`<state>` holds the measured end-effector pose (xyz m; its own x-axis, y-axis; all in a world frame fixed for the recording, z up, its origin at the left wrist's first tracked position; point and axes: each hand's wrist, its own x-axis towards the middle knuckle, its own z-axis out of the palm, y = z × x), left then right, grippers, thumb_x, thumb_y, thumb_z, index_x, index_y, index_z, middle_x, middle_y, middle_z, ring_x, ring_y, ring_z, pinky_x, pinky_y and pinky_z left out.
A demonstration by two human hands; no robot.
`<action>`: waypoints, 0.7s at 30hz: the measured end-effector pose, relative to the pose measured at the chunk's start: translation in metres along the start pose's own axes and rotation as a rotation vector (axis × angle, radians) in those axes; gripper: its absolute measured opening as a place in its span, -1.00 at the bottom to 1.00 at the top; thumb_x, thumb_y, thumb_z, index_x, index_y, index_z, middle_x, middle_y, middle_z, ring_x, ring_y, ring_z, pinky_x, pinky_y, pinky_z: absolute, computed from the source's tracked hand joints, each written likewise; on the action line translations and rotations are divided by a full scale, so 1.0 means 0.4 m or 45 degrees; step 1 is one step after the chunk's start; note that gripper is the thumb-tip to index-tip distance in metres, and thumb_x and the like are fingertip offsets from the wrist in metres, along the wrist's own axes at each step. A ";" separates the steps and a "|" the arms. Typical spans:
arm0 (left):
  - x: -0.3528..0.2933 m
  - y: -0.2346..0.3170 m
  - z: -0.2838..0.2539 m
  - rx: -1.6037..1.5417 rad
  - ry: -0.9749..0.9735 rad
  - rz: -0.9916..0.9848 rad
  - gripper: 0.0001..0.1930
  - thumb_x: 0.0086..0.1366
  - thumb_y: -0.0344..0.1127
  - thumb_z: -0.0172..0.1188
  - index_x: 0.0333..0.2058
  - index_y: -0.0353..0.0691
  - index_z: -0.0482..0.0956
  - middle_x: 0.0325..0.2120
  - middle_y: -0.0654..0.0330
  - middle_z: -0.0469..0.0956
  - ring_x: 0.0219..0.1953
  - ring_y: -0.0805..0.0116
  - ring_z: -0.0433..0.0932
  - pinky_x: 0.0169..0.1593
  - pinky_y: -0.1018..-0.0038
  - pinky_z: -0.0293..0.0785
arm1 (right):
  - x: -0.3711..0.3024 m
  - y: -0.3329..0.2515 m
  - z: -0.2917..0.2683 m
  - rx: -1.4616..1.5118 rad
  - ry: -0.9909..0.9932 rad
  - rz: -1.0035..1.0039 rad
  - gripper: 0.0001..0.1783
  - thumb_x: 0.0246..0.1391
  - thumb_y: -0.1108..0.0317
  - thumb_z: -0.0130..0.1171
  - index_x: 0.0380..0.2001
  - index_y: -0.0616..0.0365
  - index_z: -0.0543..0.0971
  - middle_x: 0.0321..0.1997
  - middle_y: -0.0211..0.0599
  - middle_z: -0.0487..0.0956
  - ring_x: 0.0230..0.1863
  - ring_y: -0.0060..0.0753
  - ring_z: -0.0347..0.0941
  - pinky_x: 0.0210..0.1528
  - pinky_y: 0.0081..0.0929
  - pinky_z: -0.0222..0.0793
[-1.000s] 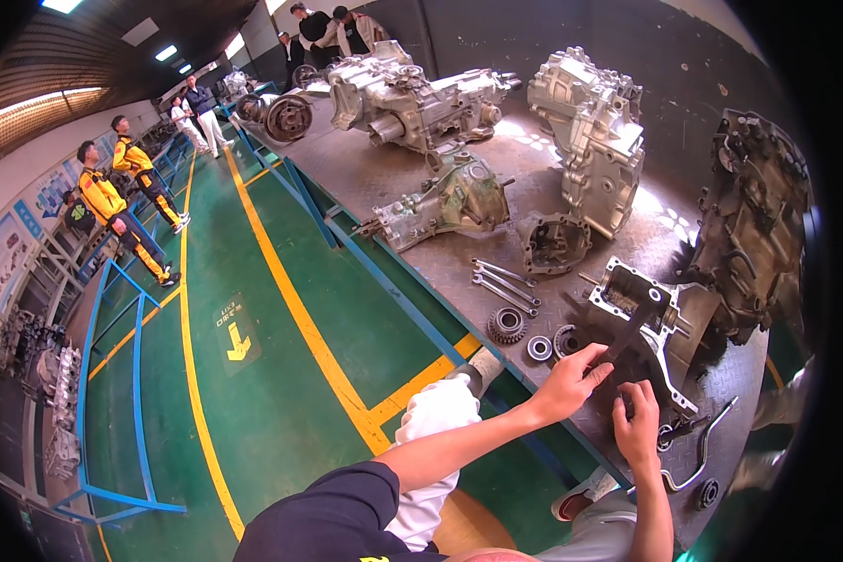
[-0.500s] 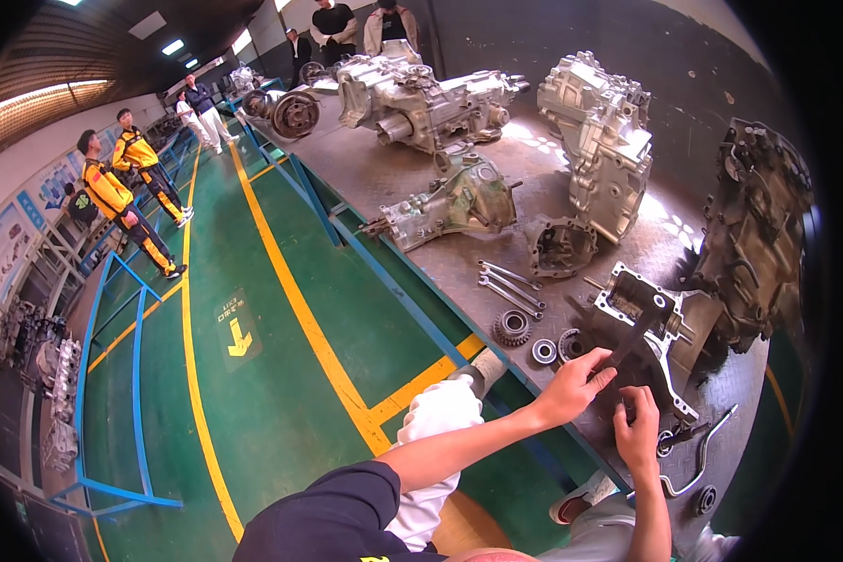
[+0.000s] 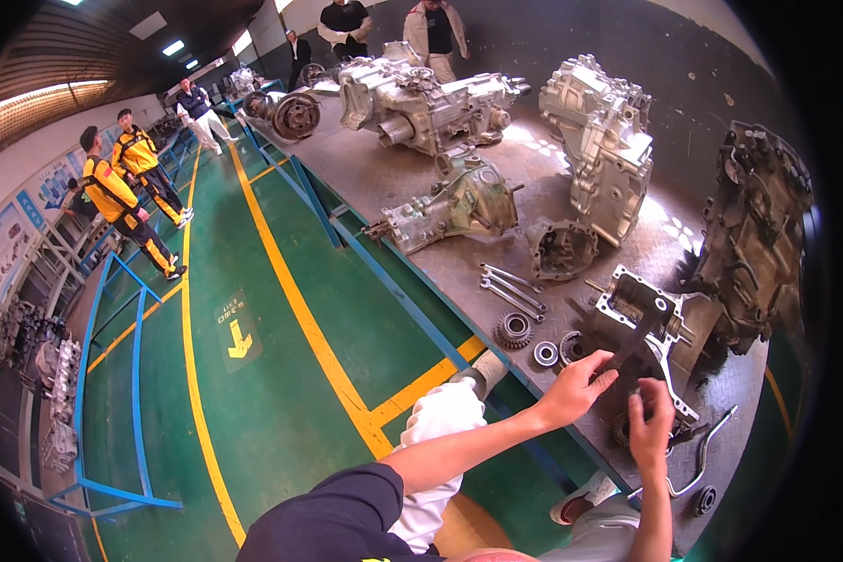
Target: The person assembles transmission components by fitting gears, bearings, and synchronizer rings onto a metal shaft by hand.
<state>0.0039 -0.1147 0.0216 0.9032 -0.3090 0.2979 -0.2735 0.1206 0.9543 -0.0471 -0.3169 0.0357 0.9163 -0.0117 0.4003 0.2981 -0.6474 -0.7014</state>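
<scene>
At the lower right of the frame, the left hand (image 3: 579,386) pinches a dark bar (image 3: 633,339) that slants across the open casing (image 3: 635,292) on the bench (image 3: 543,199); the right hand (image 3: 651,423), fingers loosely parted, looks empty near it. I'd say the bar is being handled at the casing, and the next move calls for a steady left grip.

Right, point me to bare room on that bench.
Bare patches lie between the upright gearbox and dark casing, and between that casing and the bent rod. Crowded: around the left hand, which pinches a dark bar, and the right hand, with the open housing and ring-shaped part close by.
</scene>
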 end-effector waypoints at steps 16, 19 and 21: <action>-0.005 -0.010 0.003 0.120 -0.017 0.030 -0.63 0.46 -0.19 0.18 0.06 -0.35 0.47 -0.25 0.04 0.61 -0.20 0.31 0.58 -0.08 0.36 0.49 | 0.231 -0.256 -0.053 0.008 0.149 -0.454 -0.63 -0.03 0.63 0.27 -0.08 0.25 0.60 -0.17 -0.34 0.56 -0.30 -0.50 0.38 -0.20 -0.56 0.32; -0.003 -0.020 0.000 0.090 0.018 0.118 -0.60 0.46 -0.15 0.17 0.07 -0.37 0.45 -0.23 0.02 0.60 -0.21 0.30 0.57 -0.08 0.35 0.49 | 0.224 -0.242 -0.024 0.058 0.163 -0.390 -0.55 -0.05 0.62 0.28 -0.01 0.23 0.58 -0.19 -0.34 0.56 -0.33 -0.50 0.36 -0.22 -0.55 0.33; -0.002 -0.019 -0.004 0.136 0.025 0.116 -0.56 0.46 -0.12 0.17 0.09 -0.38 0.44 -0.21 -0.01 0.60 -0.18 0.29 0.58 -0.07 0.35 0.49 | 0.218 -0.236 -0.011 0.128 0.180 -0.322 -0.51 -0.06 0.61 0.29 0.03 0.21 0.57 -0.19 -0.34 0.56 -0.33 -0.50 0.36 -0.22 -0.54 0.34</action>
<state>0.0058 -0.1139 0.0141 0.8790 -0.2829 0.3840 -0.3875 0.0458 0.9207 0.0036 -0.2601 0.1395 0.7654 0.0295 0.6428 0.5434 -0.5647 -0.6211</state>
